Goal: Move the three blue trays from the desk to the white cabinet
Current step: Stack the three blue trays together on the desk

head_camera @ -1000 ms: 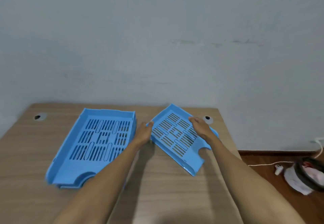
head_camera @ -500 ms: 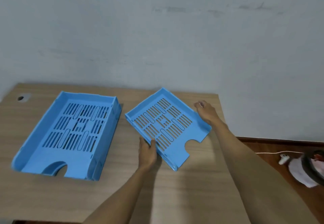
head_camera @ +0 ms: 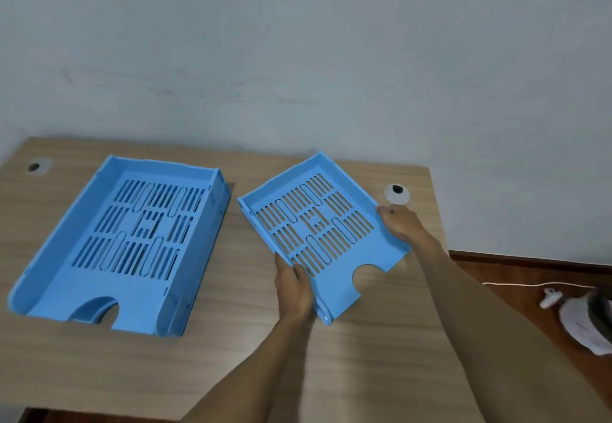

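A blue slotted tray [head_camera: 318, 224] lies turned at an angle on the right half of the wooden desk [head_camera: 231, 356]. My left hand [head_camera: 293, 287] grips its near-left rim, thumb over the edge. My right hand [head_camera: 402, 224] holds its right rim. On the left of the desk sits a stack of blue trays [head_camera: 132, 240], two layers showing at the front notch. The white cabinet is not in view.
Two cable grommets sit in the desk top, one at the back left [head_camera: 39, 166] and one at the back right [head_camera: 396, 193]. A grey wall stands right behind the desk. On the floor to the right lie a white cable [head_camera: 530, 285] and a white bag [head_camera: 586, 326].
My left hand slid from the tray's far corner to its near-left rim, and my right hand went to the right rim. The tray has levelled out. My view has tilted down.
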The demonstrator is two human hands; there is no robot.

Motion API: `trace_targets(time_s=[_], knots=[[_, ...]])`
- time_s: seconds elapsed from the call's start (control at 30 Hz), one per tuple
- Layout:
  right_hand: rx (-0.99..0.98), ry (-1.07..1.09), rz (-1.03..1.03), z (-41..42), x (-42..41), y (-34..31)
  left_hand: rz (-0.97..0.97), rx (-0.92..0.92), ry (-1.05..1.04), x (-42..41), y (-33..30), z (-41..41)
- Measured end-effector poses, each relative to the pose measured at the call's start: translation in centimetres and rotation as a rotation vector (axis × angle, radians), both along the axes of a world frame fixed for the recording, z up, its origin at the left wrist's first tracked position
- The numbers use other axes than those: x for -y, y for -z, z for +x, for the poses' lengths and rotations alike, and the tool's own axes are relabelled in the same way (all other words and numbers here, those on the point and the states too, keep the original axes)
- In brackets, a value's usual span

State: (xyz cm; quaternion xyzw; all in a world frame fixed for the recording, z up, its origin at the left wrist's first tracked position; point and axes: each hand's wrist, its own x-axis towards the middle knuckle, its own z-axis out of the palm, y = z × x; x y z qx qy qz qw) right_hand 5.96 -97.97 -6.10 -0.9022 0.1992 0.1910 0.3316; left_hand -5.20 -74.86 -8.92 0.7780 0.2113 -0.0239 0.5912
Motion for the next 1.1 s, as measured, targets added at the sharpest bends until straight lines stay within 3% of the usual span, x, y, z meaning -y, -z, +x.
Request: trace_targets(time_s=[0.27, 0.53, 0.8, 1.1], knots=[[0.072, 0.052, -0.06, -1.9, -0.2, -4.8, -0.013, 0.035, 0.007, -2.9, -4.3, 3.0], [0.248, 0.211, 0.197, -2.9, -4.8, -10.7, 0.006, 0.092, 0.152, -10.3, -9.6, 4.9], [0.264, 0.31, 0.572, -4.7, -15.8, -13.7, 0.004, 0.054, 0.207, -21.4, -13.7, 5.8], [0.39, 0.296, 0.764, -7.1, -32.0, -13.0, -0.047, 0.103, 0.245, -36.4, -14.0, 6.9]])
